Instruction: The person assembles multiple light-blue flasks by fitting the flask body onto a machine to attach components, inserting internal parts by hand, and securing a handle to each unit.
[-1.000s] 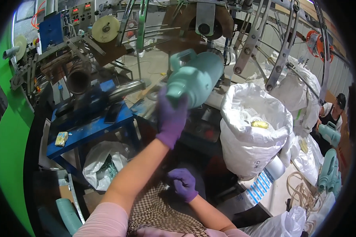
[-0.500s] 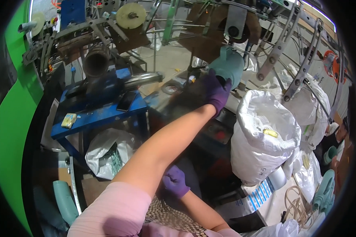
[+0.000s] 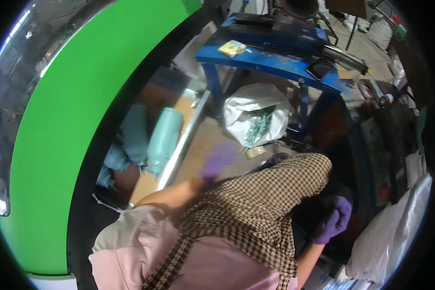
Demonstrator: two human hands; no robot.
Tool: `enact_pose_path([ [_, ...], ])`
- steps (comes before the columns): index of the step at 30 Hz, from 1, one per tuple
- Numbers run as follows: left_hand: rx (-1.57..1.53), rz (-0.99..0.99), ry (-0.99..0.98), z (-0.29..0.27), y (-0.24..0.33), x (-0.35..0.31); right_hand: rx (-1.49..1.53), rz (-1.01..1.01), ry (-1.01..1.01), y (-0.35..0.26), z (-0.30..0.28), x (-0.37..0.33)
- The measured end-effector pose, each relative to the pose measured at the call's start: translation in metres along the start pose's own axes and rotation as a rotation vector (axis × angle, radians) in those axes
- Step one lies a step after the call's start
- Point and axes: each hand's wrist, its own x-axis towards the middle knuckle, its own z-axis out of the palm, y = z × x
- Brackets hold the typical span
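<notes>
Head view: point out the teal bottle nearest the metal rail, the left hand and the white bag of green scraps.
Teal bottle (image 3: 164, 137): head view, middle of its body.
Left hand (image 3: 219, 157): head view, its blurred middle.
White bag of green scraps (image 3: 240, 102): head view, its white plastic wall.

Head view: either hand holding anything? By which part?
No held thing shows. Left hand is blurred; right hand is curled, so something small inside can't be ruled out.

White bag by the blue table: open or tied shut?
Open. The white bag gapes, and thin green scraps show in its mouth. How full, cannot tell.
</notes>
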Motion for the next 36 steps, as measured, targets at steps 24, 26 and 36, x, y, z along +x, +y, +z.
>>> enact_pose_path([
  [24, 1.142, 1.180, 0.665, -0.112, 0.181, -0.057, -0.265, -0.098, -0.336, -0.023, 0.013, 0.011],
  [26, 1.436, 1.332, 0.187, -0.044, 0.190, -0.069, -0.300, -0.070, -0.371, -0.035, 0.016, 0.012],
  [36, 1.272, 0.906, -0.912, 0.144, 0.098, -0.036, -0.158, -0.287, -0.684, -0.090, 0.094, 0.007],
])
